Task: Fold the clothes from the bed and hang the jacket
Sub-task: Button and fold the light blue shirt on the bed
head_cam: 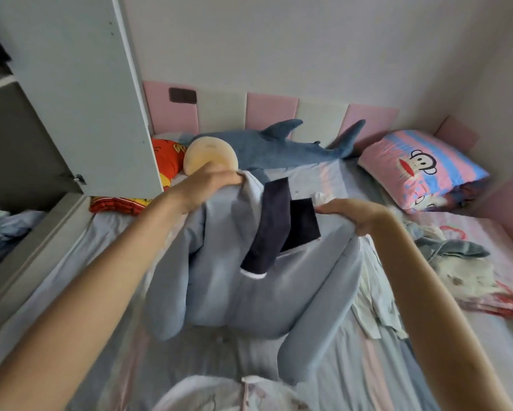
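Note:
I hold a light blue jacket (219, 292) with a dark navy collar up over the bed (353, 381). My left hand (210, 182) grips its left shoulder. My right hand (353, 213) grips its right shoulder. Both sleeves hang down and the hem hovers just above the sheet. A white garment (376, 307) lies crumpled on the bed to the right of the jacket. Further right, a grey-blue garment (454, 250) lies in a heap on a pink printed blanket (501, 292).
An open wardrobe door (80, 93) stands at the left by the bed. A plush shark (273, 149), a round cushion (210, 158), a red pillow (167, 158) and a pink monkey pillow (421, 164) lie by the padded headboard (273, 111).

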`<action>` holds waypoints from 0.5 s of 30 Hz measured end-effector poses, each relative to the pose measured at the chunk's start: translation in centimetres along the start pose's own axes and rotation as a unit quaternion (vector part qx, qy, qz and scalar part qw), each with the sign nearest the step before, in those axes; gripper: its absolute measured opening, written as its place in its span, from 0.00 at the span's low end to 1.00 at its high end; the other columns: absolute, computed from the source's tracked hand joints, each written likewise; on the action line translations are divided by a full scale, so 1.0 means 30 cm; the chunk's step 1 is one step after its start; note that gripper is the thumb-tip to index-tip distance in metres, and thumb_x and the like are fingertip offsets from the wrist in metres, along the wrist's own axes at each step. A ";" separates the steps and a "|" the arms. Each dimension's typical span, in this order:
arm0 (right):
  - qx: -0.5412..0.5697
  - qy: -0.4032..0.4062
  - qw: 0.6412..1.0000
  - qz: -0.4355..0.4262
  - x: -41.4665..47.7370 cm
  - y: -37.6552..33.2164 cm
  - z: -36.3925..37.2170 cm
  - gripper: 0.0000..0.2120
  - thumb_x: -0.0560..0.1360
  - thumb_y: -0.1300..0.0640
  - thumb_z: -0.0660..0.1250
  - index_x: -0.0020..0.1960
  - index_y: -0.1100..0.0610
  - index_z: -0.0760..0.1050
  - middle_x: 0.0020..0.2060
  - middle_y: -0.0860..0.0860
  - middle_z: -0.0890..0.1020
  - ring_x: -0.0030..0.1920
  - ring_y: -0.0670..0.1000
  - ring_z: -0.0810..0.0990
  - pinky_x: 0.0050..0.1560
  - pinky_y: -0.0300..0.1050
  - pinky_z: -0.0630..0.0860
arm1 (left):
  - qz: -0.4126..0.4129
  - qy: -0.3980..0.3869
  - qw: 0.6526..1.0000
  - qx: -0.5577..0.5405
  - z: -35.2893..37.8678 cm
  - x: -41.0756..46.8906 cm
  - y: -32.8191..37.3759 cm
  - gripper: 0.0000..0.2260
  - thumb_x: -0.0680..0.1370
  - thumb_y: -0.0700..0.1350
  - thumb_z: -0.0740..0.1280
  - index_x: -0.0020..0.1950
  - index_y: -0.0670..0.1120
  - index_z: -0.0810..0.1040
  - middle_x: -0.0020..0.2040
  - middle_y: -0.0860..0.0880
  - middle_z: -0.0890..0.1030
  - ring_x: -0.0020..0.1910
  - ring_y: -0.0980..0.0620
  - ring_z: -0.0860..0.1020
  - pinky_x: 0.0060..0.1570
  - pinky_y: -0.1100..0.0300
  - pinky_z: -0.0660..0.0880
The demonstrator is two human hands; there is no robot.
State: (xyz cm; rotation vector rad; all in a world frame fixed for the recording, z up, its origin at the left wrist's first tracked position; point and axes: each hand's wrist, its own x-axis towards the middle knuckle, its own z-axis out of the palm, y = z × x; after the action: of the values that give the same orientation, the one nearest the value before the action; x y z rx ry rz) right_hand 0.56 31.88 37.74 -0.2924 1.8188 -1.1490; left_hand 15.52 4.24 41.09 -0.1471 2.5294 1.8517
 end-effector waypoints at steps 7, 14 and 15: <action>0.106 -0.028 0.990 -0.085 0.020 -0.040 -0.116 0.31 0.52 0.44 0.83 0.47 0.63 0.82 0.40 0.58 0.84 0.39 0.53 0.84 0.38 0.44 0.81 | -0.024 0.035 0.996 -0.080 -0.159 0.090 0.079 0.12 0.78 0.44 0.66 0.36 0.45 0.83 0.35 0.48 0.83 0.34 0.54 0.81 0.34 0.64 0.75; -0.050 0.361 0.930 0.041 0.491 0.250 -0.066 0.16 0.76 0.53 0.67 0.34 0.61 0.70 0.30 0.54 0.72 0.39 0.54 0.73 0.36 0.45 0.66 | -0.296 0.136 0.905 0.275 -0.120 0.285 -0.544 0.17 0.77 0.56 0.63 0.45 0.41 0.77 0.42 0.39 0.81 0.46 0.40 0.81 0.40 0.56 0.72; -0.070 0.361 0.928 0.056 0.537 0.311 -0.025 0.18 0.78 0.52 0.64 0.34 0.62 0.70 0.30 0.54 0.71 0.39 0.54 0.72 0.35 0.46 0.64 | -0.327 0.115 0.897 0.275 -0.096 0.281 -0.631 0.18 0.78 0.55 0.62 0.50 0.40 0.78 0.47 0.37 0.82 0.48 0.39 0.80 0.43 0.55 0.73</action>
State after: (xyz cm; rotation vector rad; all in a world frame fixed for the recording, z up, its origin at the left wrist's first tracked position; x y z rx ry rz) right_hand -6.26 27.42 20.99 0.1879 2.5262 -1.1268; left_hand 8.74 -4.80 23.46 -1.0916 2.5510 0.8829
